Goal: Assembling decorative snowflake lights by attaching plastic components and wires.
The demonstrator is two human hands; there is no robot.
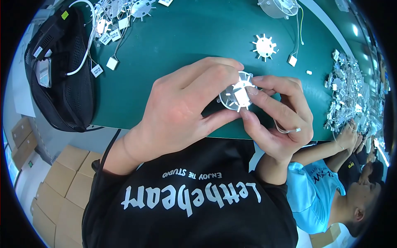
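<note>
Above the near edge of the green table, both my hands hold a small clear round plastic housing (226, 99) with a white spoked disc and a white square block at its face. My left hand (182, 99) grips the housing from the left between thumb and fingers. From the other side, my right hand (285, 109) pinches the spoked disc, its thumb at the lower rim and fingertips on the upper part. A thin white cable with a small connector (294, 130) loops out between the right fingers. Fingers hide part of the housing.
Beyond my right hand lie a loose white spoked disc (264, 46), a wired white square block (292, 60) and a clear round housing (279, 7). A black mesh bag (84, 95) stands left, near wired discs (115, 16). At right, a part pile (349, 91) borders a co-worker's blue sleeve (304, 198).
</note>
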